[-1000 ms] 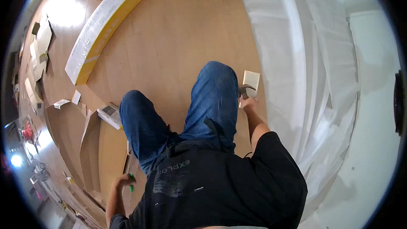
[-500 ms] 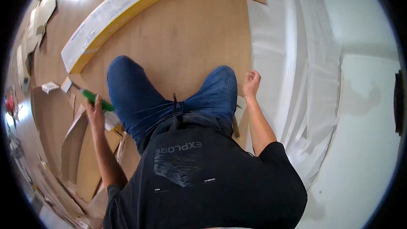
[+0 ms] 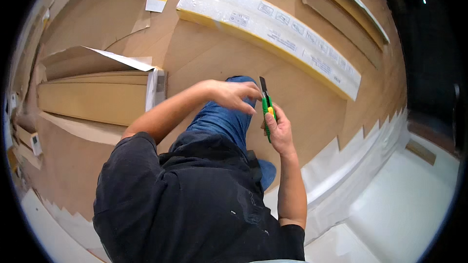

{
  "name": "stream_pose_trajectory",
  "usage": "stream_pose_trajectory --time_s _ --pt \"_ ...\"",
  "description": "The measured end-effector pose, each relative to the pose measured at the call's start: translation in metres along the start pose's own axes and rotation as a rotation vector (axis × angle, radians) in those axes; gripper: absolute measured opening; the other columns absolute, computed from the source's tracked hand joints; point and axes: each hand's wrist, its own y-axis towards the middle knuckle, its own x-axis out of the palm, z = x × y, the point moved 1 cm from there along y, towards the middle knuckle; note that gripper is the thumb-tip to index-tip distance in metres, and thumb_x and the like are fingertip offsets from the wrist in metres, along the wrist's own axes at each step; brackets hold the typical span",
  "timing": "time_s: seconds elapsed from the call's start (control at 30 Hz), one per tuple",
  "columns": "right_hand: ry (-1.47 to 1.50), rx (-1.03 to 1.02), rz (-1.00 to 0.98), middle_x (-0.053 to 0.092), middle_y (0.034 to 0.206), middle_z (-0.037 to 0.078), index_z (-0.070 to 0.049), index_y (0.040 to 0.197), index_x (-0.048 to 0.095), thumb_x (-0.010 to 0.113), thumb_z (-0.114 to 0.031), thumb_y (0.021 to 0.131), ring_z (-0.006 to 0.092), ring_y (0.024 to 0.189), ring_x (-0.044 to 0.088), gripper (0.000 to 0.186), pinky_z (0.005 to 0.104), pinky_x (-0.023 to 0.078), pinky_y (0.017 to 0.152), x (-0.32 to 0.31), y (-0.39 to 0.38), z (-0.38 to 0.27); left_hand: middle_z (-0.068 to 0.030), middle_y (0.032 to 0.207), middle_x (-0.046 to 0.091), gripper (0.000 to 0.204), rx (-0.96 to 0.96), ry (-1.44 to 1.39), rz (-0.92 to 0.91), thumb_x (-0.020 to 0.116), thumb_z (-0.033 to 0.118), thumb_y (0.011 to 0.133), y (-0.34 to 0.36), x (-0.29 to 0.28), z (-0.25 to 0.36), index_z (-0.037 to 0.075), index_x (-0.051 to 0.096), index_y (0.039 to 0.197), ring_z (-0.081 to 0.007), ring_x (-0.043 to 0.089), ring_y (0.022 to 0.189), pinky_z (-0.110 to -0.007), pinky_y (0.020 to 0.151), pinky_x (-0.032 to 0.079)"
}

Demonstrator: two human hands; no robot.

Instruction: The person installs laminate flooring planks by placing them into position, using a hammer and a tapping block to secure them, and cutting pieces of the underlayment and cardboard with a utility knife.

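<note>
My right hand [image 3: 280, 129] is closed around a green utility knife [image 3: 268, 117] with a yellow slider, its dark blade pointing up and away from me. Just left of the knife is my left hand [image 3: 233, 95], palm down over my knee, with its fingers apart and nothing in them. Its fingertips come close to the top of the handle; whether they touch it I cannot tell. Beyond both hands, a long white carton [image 3: 273, 27] with yellow sides and printed drawings lies on the wooden floor.
An opened long carton [image 3: 92, 98] lies at the left, with cardboard sheets [image 3: 80, 24] behind it. More flattened cardboard [image 3: 341, 14] rests at the far right. White sheeting [image 3: 336, 173] with a jagged edge runs along the white wall at right. A small white piece [image 3: 156, 4] lies far off.
The utility knife has passed from my left hand to my right. My hands have come together in front of me, and my view has turned, with the long carton now ahead.
</note>
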Motion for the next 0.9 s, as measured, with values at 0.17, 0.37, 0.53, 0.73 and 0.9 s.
stream_pose_trajectory --time_s 0.17,0.37,0.53,0.73,0.9 --pt "-0.062 -0.024 0.128 0.066 0.090 0.006 -0.003 0.126 0.051 0.069 -0.026 0.102 0.0134 0.076 0.065 0.039 0.0289 0.054 0.067 -0.005 0.112 -0.036 -0.0228 0.162 0.036 0.055 -1.021 0.397 0.840 0.054 0.029 0.097 -0.048 -0.130 -0.243 0.003 0.055 0.146 -0.0416 0.031 0.150 -0.053 0.125 0.025" --pt "-1.095 -0.522 -0.235 0.068 0.094 0.016 -0.012 0.129 0.058 0.067 -0.023 0.098 0.0374 0.083 0.068 0.034 0.0418 0.055 0.073 0.059 0.316 -0.136 -0.0228 0.168 0.023 0.073 -1.391 0.620 1.365 0.055 0.036 0.097 -0.129 -0.115 -0.386 0.003 0.035 0.158 -0.0385 0.020 0.156 -0.053 0.127 0.017" --pt "-1.746 -0.925 -0.437 0.068 0.097 0.005 -0.021 0.122 0.064 0.059 -0.013 0.097 0.0263 0.101 0.066 0.027 0.0436 0.049 0.093 0.145 0.478 -0.154 -0.0104 0.166 0.035 0.069 -1.333 0.732 1.410 0.059 0.037 0.092 -0.113 -0.121 -0.386 0.009 0.046 0.154 -0.0293 0.026 0.155 -0.051 0.126 0.019" --pt "-1.858 -1.251 -0.630 0.069 0.106 0.009 -0.023 0.129 0.063 0.060 -0.009 0.093 0.0266 0.106 0.065 0.038 0.0427 0.047 0.100 0.232 0.562 -0.138 -0.0145 0.165 0.035 0.069 -1.268 0.636 1.489 0.062 0.029 0.090 -0.126 -0.125 -0.386 0.006 0.045 0.152 -0.0335 0.027 0.154 -0.053 0.126 0.021" --pt "-1.857 -1.362 -0.688 0.067 0.107 0.008 -0.024 0.133 0.061 0.058 -0.011 0.096 0.0278 0.108 0.065 0.039 0.0439 0.048 0.102 0.231 0.599 -0.128 -0.0148 0.166 0.032 0.071 -1.258 0.593 1.492 0.062 0.026 0.089 -0.129 -0.119 -0.383 0.007 0.042 0.154 -0.0350 0.025 0.155 -0.054 0.126 0.020"
